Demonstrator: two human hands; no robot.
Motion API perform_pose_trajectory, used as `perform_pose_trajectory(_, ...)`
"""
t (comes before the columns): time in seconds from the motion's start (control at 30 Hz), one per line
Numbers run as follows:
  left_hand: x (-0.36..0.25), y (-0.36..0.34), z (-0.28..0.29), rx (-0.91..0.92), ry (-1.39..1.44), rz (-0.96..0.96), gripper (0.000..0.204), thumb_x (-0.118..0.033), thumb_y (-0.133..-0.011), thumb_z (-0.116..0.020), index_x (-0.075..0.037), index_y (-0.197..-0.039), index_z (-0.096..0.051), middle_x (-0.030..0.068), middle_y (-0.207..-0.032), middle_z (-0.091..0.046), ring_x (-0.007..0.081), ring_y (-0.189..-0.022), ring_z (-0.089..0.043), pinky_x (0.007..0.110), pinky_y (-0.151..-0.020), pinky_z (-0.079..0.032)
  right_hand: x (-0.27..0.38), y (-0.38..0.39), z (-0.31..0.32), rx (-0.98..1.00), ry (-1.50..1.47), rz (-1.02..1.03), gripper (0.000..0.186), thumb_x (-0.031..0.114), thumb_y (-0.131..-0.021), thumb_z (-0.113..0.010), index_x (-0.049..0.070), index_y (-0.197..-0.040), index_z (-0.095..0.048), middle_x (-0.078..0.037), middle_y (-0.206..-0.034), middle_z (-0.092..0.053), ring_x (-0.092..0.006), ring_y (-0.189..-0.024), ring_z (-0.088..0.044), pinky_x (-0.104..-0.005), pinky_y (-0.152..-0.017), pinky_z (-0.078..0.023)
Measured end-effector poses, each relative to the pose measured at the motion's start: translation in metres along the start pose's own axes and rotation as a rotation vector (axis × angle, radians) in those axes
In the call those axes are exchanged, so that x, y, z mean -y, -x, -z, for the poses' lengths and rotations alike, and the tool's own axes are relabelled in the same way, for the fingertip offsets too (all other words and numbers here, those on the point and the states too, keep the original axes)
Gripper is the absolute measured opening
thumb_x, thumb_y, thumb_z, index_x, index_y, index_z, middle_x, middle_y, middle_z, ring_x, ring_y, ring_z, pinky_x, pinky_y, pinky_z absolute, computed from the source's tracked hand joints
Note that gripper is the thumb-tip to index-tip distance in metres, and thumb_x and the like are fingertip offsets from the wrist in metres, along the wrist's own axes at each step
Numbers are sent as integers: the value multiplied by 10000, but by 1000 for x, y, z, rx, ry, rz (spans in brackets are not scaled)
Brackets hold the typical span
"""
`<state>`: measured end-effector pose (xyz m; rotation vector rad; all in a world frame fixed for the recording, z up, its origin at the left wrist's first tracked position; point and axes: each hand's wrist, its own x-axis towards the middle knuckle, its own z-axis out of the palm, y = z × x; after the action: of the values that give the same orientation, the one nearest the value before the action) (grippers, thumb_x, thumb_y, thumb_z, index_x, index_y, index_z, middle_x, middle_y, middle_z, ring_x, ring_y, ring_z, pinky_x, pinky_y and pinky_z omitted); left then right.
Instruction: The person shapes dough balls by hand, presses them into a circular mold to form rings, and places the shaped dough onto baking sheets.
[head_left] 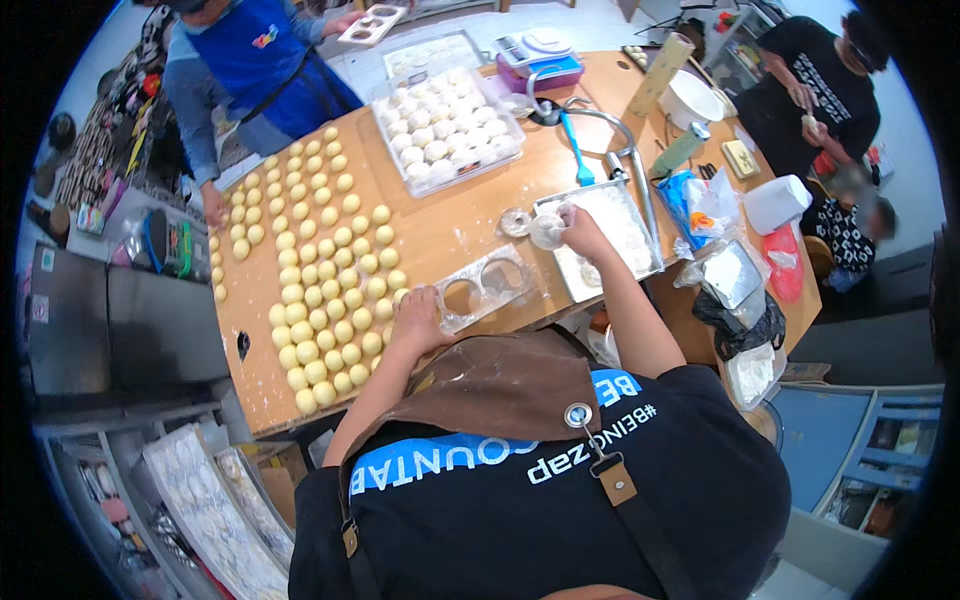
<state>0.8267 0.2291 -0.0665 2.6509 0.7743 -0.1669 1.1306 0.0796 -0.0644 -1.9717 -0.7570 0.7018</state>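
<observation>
My left hand [418, 318] grips the left end of a clear flat mould [478, 287] with two round holes, lying on the wooden table in front of me. With my right hand [583, 232] I pinch a round, whitish, see-through disc [546, 231] at the left edge of a metal tray of white flour [622, 222]. A similar small round piece [515, 221] lies just left of that disc. Rows of pale yellow dough balls [340, 290] cover the table left of my left hand.
A plastic tub of floury white balls [440, 132] stands behind the mould. Beyond the flour tray are a blue brush [578, 150], a green bottle [682, 150] and a white jug [776, 204]. A person in a blue apron [262, 65] reaches toward the dough balls; others sit at right.
</observation>
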Motion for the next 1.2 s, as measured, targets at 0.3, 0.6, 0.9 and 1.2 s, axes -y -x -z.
perform_pose_trajectory(0.3,-21,-39,-29,108,-80,-39,769,-325,-503,-849,-75,-1116,-457,140,-1147,-496,314,-1123,-449,459,-971,-338,12,9,1,184,44,79,330,-6,-624,-626,10,-953,-607,-123,-877,-626,-210,-838,-594,-315,-761,-469)
perform_pose_trajectory(0.6,-83,-76,-40,-61,755,-72,746,-184,-707,-759,-13,-1309,-354,154,-1297,-447,282,-1222,-413,397,-1025,-346,14,7,2,298,68,251,350,102,-620,-695,-3,-928,-565,-171,-845,-630,-282,-797,-619,-358,-707,-481)
perform_pose_trajectory(0.9,-139,-112,-28,36,1627,25,380,34,-851,-570,15,-1217,-468,94,-1103,-597,157,-1013,-578,294,-895,-464,28,18,33,221,55,330,375,154,-651,-758,38,-953,-569,-140,-898,-641,-283,-824,-623,-356,-738,-487)
perform_pose_trajectory(1.2,-183,-137,-25,44,1639,-61,357,48,-816,-595,-19,-1152,-495,72,-1076,-599,150,-1003,-574,277,-873,-465,24,40,73,-65,106,376,385,125,-648,-747,42,-963,-541,-139,-912,-628,-324,-871,-611,-391,-762,-485)
